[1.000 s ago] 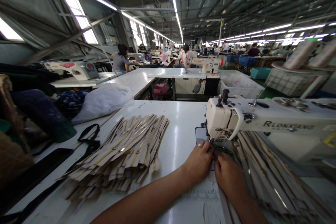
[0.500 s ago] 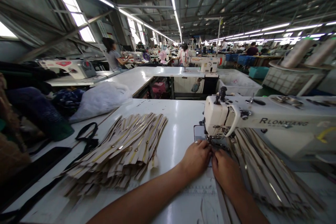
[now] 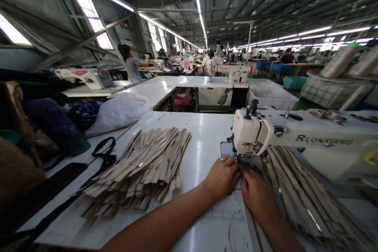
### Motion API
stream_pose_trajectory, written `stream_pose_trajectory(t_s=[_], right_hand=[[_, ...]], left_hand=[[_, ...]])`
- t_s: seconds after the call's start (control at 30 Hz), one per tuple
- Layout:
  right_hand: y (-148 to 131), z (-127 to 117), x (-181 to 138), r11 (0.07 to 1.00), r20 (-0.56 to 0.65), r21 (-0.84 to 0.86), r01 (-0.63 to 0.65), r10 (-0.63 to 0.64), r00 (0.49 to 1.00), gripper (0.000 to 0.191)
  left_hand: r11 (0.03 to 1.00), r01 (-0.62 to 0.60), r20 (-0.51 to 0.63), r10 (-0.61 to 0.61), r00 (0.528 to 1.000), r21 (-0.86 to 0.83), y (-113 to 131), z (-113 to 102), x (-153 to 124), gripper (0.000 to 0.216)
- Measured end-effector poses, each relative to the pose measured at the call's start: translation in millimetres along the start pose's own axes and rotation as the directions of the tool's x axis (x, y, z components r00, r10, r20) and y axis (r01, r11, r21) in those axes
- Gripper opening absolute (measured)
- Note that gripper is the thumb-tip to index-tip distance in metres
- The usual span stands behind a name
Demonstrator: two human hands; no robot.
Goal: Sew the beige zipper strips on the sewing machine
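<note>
Close beside the needle of a white sewing machine (image 3: 251, 132), my left hand (image 3: 223, 177) has its fingers bunched and pressed down. My right hand (image 3: 257, 193) touches it, thumb and fingers closed at the same spot. A beige zipper strip (image 3: 256, 230) runs from under the right hand toward the near table edge; its end at the needle is hidden by my fingers. Left of my hands lies a fanned pile of beige zippers (image 3: 147, 165) with gold teeth and pulls. More zippers (image 3: 307, 193) lie in a bundle right of my right hand, partly under the machine arm.
The white tabletop (image 3: 203, 134) has a printed ruler scale near my left forearm. Black straps (image 3: 103, 153) and a dark flat object (image 3: 50, 193) lie at left, near a white plastic bag (image 3: 121, 112). Thread cones (image 3: 339, 61) stand at right; another person (image 3: 132, 63) sits beyond.
The whole view has shifted slightly, so everything appears a little farther right. Both hands keep nearly the same place and grip at the needle.
</note>
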State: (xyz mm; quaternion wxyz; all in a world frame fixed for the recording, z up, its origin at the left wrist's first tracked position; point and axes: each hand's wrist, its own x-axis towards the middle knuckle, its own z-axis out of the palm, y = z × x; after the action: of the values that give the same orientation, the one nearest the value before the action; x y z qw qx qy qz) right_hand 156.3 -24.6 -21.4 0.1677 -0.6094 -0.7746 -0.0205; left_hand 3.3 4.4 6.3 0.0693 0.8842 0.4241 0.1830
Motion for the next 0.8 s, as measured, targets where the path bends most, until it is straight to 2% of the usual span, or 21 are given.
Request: stream_pose_trajectory(t_s=[0.2,0.4,0.53,0.8], right_hand=[[2,-4,-13,1.000,0.023,0.013,-0.018,0.018,1.000,0.037],[8,-2,-39,0.994,-0.079,0.113,-0.009,0.018,0.997,0.034],[7,3,-45,0.991,-0.113,0.128,0.027,-0.012,0.994,0.035],[9,6,-38,0.993,-0.022,0.064,0.097,-0.095,0.995,0.040]], left_hand=[[0.997,-0.012,-0.008,0.013,1.000,0.075,2,-3,-2,0.024],[0.997,-0.026,-0.013,0.027,1.000,0.076,2,-2,-2,0.025],[0.996,-0.022,-0.024,0.024,0.999,0.083,2,-1,-3,0.026],[0.994,-0.049,-0.041,0.053,0.998,0.100,1,2,-4,0.025]])
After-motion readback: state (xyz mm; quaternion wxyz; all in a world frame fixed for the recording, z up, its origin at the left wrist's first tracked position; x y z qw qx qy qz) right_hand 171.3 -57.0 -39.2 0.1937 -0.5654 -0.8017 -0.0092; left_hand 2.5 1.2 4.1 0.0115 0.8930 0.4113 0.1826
